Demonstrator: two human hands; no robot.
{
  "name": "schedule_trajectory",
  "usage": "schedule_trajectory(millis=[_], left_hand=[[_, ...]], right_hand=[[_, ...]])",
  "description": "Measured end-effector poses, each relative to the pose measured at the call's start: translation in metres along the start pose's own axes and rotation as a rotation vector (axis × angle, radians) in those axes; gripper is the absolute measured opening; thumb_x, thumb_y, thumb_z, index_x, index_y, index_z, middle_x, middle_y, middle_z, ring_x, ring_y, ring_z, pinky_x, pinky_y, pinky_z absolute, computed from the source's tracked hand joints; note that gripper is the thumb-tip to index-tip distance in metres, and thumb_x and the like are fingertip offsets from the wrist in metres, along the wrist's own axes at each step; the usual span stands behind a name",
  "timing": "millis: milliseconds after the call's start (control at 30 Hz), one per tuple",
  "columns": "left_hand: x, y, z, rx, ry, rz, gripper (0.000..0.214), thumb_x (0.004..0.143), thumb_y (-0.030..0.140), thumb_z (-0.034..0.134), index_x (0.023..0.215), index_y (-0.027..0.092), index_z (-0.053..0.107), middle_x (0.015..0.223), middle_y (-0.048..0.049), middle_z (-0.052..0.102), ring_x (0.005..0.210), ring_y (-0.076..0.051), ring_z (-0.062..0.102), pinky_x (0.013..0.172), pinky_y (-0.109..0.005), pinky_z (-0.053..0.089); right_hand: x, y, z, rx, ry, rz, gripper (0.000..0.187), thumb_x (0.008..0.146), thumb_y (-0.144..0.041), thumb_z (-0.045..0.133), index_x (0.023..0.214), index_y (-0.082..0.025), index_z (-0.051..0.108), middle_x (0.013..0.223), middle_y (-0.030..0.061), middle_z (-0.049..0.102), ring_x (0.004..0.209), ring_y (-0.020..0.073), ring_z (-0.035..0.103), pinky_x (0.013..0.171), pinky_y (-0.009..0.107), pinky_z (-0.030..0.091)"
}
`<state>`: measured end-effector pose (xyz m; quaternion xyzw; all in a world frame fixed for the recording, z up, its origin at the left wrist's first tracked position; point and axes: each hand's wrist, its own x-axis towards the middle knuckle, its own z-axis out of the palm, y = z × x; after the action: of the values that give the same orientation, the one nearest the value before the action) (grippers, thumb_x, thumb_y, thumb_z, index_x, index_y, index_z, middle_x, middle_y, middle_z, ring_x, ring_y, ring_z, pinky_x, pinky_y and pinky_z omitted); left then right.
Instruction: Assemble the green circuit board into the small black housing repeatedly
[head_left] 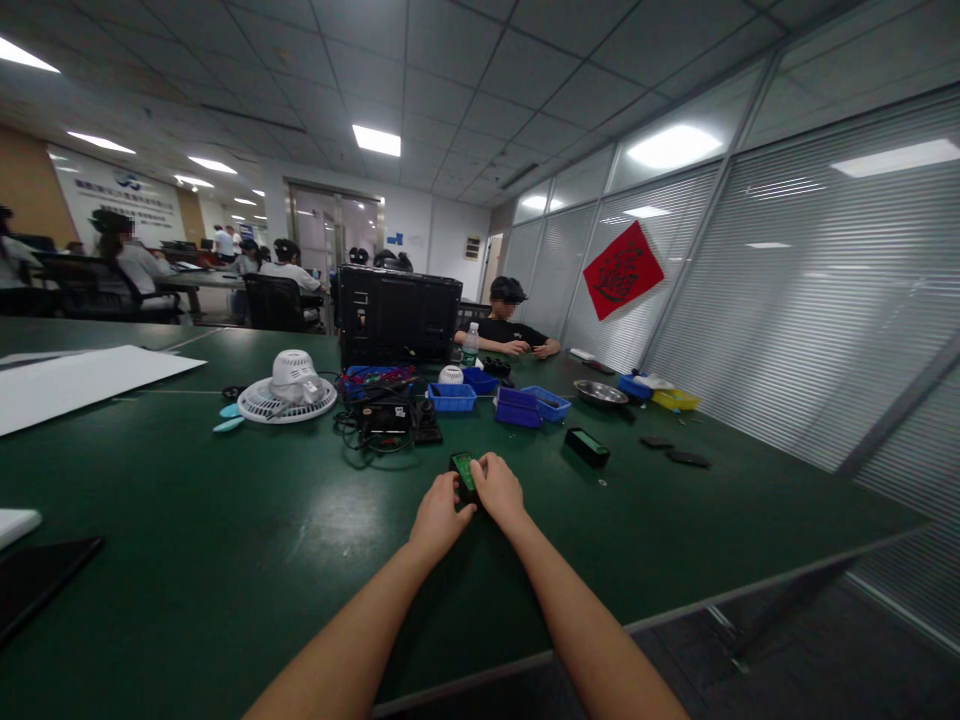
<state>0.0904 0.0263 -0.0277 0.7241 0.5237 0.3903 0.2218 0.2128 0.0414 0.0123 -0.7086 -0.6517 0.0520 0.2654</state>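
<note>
A small black case with a green circuit board (463, 468) in it rests on the green table, between my two hands. My left hand (436, 518) has its fingers curled round the case's left and near side. From the right, my right hand (499, 488) grips the case, its fingertips on the board's edge. Both hands hide part of the case. A similar black case with a green board (588, 446) lies apart, to the right of my right hand. A small pale ring (602, 483) sits just below that second case.
Ahead stand blue bins (451, 398), a soldering-type device with cables (386, 418), a monitor (401, 315) and a water bottle (470, 343). A white fan (289, 395) lies left. To the right are a metal dish (601, 392) and flat black pieces (688, 459). A person (510, 320) sits across.
</note>
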Motion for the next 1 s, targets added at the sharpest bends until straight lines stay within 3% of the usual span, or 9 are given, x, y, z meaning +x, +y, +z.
schedule_trajectory(millis=[100,233,367,533,700,833,1000], left_hand=[[-0.001,0.002,-0.002,0.052,0.050,0.020,0.050,0.065,0.030,0.064,0.109,0.016,0.046,0.100,-0.0061,0.053,0.086,-0.016,0.054,0.080,-0.028,0.043],[-0.003,0.005,-0.009,0.198,0.201,0.013,0.061,0.065,0.037,0.064,0.118,0.014,0.044,0.112,-0.0114,0.047,0.106,-0.023,0.047,0.092,-0.033,0.036],[-0.002,0.001,-0.016,0.294,0.253,-0.059,0.050,0.070,0.033,0.059,0.117,0.016,0.049,0.126,-0.0141,0.040,0.115,-0.025,0.042,0.096,-0.033,0.033],[0.001,-0.003,-0.022,0.242,0.122,-0.146,0.049,0.073,0.021,0.052,0.122,0.018,0.048,0.137,-0.0112,0.034,0.116,-0.021,0.045,0.094,-0.028,0.037],[-0.007,0.000,-0.035,0.199,0.101,-0.196,0.051,0.070,0.017,0.051,0.121,0.021,0.049,0.137,-0.0073,0.037,0.118,-0.020,0.044,0.096,-0.026,0.036],[-0.021,-0.003,-0.056,0.140,0.120,-0.192,0.070,0.066,0.012,0.051,0.134,0.022,0.031,0.134,-0.0063,0.042,0.118,-0.020,0.044,0.094,-0.027,0.037],[-0.039,-0.012,-0.094,0.162,0.137,-0.358,0.085,0.065,0.016,0.054,0.139,0.025,0.013,0.123,-0.0082,0.053,0.099,-0.023,0.058,0.079,-0.029,0.044]], right_hand=[[0.006,0.009,0.007,0.202,-0.060,-0.025,0.020,0.083,-0.029,0.039,0.077,-0.018,0.054,0.076,0.0037,0.061,0.066,0.0128,0.056,0.057,0.022,0.038],[0.005,0.011,0.019,0.522,-0.332,-0.066,0.027,0.083,-0.034,0.035,0.076,-0.017,0.054,0.057,-0.0016,0.056,0.037,0.0078,0.045,0.037,0.019,0.032],[0.004,0.008,0.030,0.690,-0.493,-0.181,0.029,0.080,-0.037,0.037,0.080,-0.016,0.057,0.061,-0.0010,0.059,0.038,0.0072,0.047,0.033,0.017,0.029],[0.010,0.015,0.032,0.678,-0.356,-0.185,0.026,0.079,-0.032,0.042,0.076,-0.014,0.060,0.061,-0.0010,0.060,0.037,0.0044,0.043,0.036,0.015,0.031],[0.016,0.023,0.026,0.631,-0.221,-0.119,0.025,0.078,-0.032,0.043,0.068,-0.015,0.059,0.046,-0.0040,0.052,0.034,0.0051,0.040,0.039,0.016,0.033],[0.019,0.025,0.024,0.622,-0.205,-0.116,0.026,0.078,-0.034,0.043,0.069,-0.015,0.059,0.044,-0.0048,0.050,0.034,0.0061,0.040,0.041,0.018,0.034],[0.019,0.024,0.023,0.612,-0.213,-0.112,0.026,0.076,-0.036,0.044,0.068,-0.015,0.058,0.043,-0.0050,0.049,0.033,0.0062,0.039,0.040,0.018,0.034]])
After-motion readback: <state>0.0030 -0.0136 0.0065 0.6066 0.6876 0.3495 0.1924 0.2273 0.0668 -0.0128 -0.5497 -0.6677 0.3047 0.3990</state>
